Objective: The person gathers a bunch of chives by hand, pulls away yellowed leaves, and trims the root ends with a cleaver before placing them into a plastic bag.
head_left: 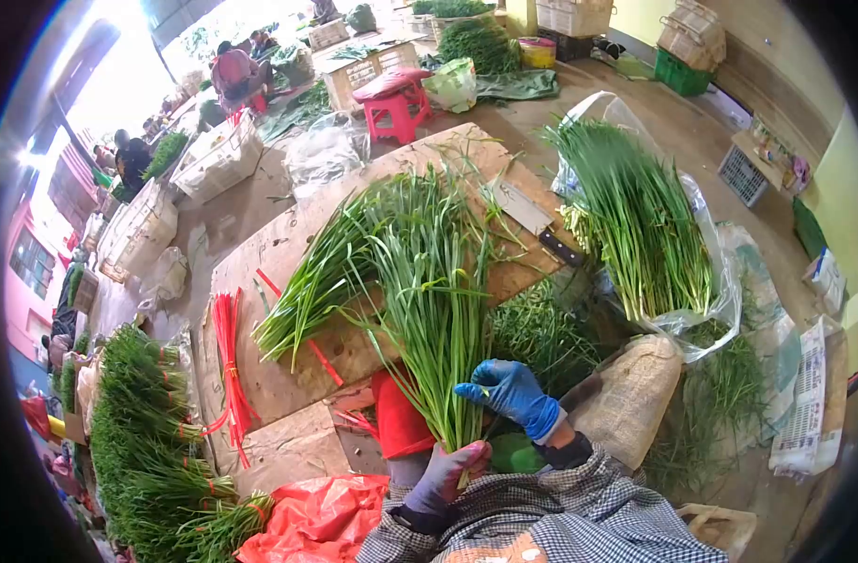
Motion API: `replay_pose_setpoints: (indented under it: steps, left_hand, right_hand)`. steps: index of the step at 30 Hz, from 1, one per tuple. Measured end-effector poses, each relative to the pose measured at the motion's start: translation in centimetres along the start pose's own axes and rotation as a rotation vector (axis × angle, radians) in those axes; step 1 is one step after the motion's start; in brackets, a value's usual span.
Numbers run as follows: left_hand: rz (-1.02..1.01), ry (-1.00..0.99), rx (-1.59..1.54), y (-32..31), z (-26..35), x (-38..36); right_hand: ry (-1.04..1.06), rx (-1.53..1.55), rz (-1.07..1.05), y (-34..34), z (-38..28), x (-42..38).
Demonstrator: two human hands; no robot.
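My left hand (445, 480), in a purple glove, is closed round the base of a bunch of long green leafy stalks (429, 310). The leaves fan out over a wooden board (288, 225). My right hand (515, 394), in a blue glove, is at the right side of the stalks, its thumb and fingers pinched together; what they hold, if anything, is too small to name. A looser pile of stalks (316, 291) lies on the board to the left. Red ties (229, 357) lie at the board's left edge, and a cleaver (532, 216) at its right.
Tied green bundles (143, 422) line the left side. A plastic bag of stalks (645, 225) stands at the right, beyond a woven sack (626, 399). A red stool (394, 103), white crates (220, 157) and a seated person (234, 75) are farther back.
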State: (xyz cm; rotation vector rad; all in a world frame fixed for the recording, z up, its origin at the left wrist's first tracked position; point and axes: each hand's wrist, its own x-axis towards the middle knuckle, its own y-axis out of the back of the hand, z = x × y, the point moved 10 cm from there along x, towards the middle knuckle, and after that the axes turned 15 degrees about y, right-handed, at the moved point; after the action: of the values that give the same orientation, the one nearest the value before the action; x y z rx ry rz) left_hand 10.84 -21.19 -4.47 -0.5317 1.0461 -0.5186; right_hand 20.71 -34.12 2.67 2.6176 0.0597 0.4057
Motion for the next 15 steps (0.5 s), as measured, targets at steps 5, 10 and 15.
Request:
replay_pose_setpoints:
  steps: [5,10,15]
  left_hand:
    - [0.031,0.001,-0.012,0.4,-0.1,-0.2]
    - [-0.128,0.007,-0.085,-0.1,-0.3,0.0]
    - [-0.054,0.008,0.019,0.0,-0.5,0.0]
  right_hand:
    - [-0.019,0.104,0.058,-0.5,1.4,-0.4]
    - [-0.077,0.107,0.029,-0.8,2.3,-0.6]
    - [-0.062,0.044,0.028,-0.9,2.8,-0.2]
